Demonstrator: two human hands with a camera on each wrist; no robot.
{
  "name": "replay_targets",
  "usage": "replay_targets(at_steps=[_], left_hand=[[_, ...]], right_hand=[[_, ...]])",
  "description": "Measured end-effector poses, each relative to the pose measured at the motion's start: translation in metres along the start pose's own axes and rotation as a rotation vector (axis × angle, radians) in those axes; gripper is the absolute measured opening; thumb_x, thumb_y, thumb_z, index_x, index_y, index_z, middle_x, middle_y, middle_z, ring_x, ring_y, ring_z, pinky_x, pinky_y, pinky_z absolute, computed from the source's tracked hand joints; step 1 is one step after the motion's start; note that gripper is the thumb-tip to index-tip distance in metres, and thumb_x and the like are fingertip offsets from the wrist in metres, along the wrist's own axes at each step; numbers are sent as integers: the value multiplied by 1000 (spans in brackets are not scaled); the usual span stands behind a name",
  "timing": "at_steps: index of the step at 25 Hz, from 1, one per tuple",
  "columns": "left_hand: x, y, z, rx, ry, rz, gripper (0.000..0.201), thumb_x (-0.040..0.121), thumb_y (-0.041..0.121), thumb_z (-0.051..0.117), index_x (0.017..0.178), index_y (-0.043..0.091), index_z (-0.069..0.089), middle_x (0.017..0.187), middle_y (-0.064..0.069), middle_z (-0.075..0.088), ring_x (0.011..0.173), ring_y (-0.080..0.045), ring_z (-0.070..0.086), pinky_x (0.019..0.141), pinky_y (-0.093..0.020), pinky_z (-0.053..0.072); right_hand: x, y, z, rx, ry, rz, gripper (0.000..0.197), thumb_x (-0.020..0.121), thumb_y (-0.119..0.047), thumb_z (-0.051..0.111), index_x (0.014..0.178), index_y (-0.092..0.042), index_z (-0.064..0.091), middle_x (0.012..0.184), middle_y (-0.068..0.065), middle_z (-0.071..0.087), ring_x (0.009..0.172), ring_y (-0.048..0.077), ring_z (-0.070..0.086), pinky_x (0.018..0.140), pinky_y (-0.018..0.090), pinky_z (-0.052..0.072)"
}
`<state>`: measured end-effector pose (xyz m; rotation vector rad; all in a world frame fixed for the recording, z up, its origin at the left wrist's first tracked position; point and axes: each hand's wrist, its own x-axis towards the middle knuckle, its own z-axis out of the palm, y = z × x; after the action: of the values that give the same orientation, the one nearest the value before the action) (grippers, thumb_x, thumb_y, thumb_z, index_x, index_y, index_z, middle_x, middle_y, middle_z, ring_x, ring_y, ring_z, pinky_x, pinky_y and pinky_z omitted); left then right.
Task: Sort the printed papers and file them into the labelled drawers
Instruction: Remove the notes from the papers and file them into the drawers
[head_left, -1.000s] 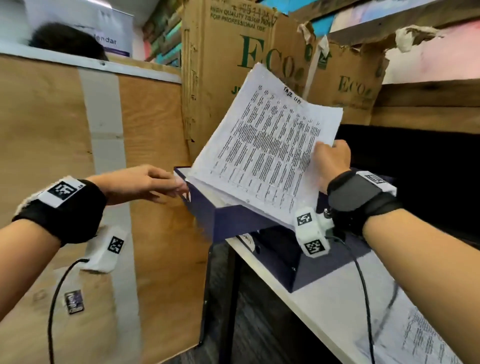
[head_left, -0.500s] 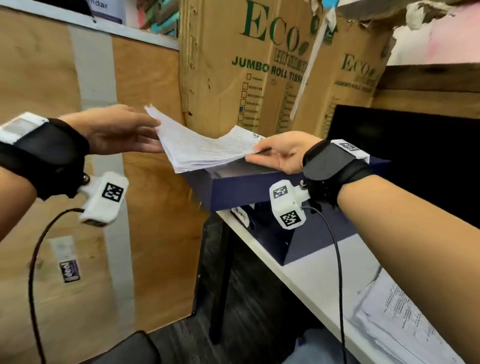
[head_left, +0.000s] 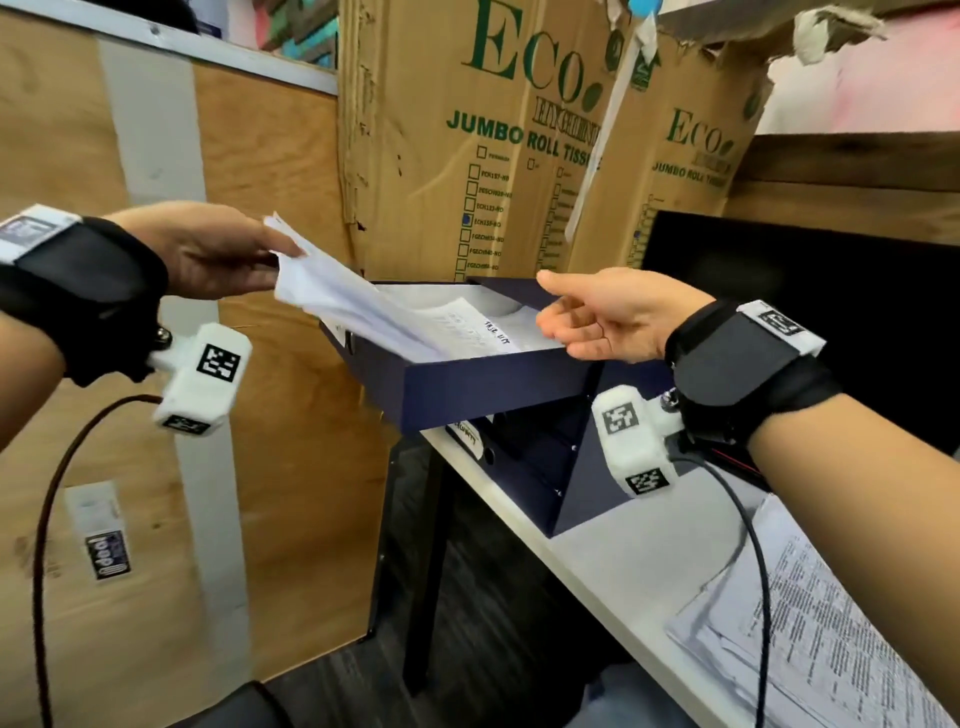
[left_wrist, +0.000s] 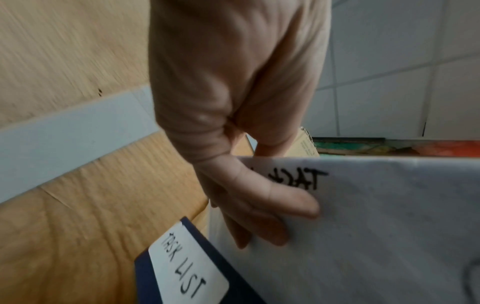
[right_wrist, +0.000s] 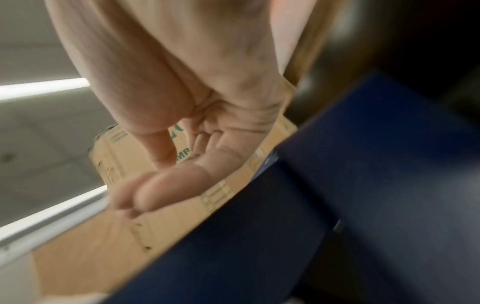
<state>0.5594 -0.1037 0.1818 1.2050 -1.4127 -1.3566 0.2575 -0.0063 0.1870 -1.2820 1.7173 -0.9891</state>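
Cardboard boxes (head_left: 467, 130) back the desk (head_left: 639, 566). Head view: my left hand (head_left: 218, 249) pinches the papers (head_left: 353, 301) sloping into the open navy drawer (head_left: 467, 384); my right hand (head_left: 613, 317) hovers relaxed, holding nothing. L wrist: thumb (left_wrist: 285, 197) clamps the sheet beside the "TASK LIST" label (left_wrist: 184, 265). R wrist: fingers (right_wrist: 166, 191) loose above the drawer.

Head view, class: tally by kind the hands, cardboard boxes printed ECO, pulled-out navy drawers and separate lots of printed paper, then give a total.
Hands: 2, left hand and right hand
ECO boxes: 2
Pulled-out drawer: 1
Paper lots: 2, held sheaf, desk pile
Total: 7
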Motion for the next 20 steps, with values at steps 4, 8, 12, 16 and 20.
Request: replay_targets(at_steps=[4, 8, 12, 16, 20], left_hand=[[13, -2, 37, -14, -53, -5, 12, 97, 10, 49, 92, 1, 56, 86, -9, 70, 59, -8, 70, 49, -16, 54], [22, 3, 59, -103, -121, -22, 21, 101, 19, 44, 102, 0, 52, 100, -14, 62, 71, -16, 71, 54, -24, 58], [23, 2, 69, 120, -122, -49, 14, 98, -2, 43, 98, -8, 57, 94, -15, 67, 63, -14, 71, 53, -22, 58], [24, 6, 63, 79, -61, -82, 28, 97, -8, 36, 118, -9, 53, 124, -18, 58, 103, -27, 61, 79, -29, 55], [25, 14, 43, -122, -38, -139, 28, 99, -5, 27, 108, -15, 52, 103, -20, 64, 83, -30, 71, 77, -35, 53]], right_hand=[[4, 18, -1, -219, 196, -335, 28, 98, -26, 51, 80, -9, 63, 75, 9, 67, 61, 16, 63, 50, 24, 54], [10, 25, 10, -403, 214, -682, 23, 98, -27, 51, 89, -15, 69, 88, -3, 72, 87, 16, 68, 82, 39, 56], [0, 19, 45, -512, -51, -854, 26, 102, -29, 44, 103, -24, 69, 108, -12, 69, 107, 5, 59, 100, 31, 44], [-3, 11, 72, -514, -175, -896, 29, 102, -33, 44, 114, -20, 67, 110, -7, 68, 103, 6, 58, 92, 23, 43], [8, 10, 50, -455, 27, -881, 27, 101, -38, 44, 118, -26, 62, 107, -14, 64, 99, -1, 57, 87, 17, 43]])
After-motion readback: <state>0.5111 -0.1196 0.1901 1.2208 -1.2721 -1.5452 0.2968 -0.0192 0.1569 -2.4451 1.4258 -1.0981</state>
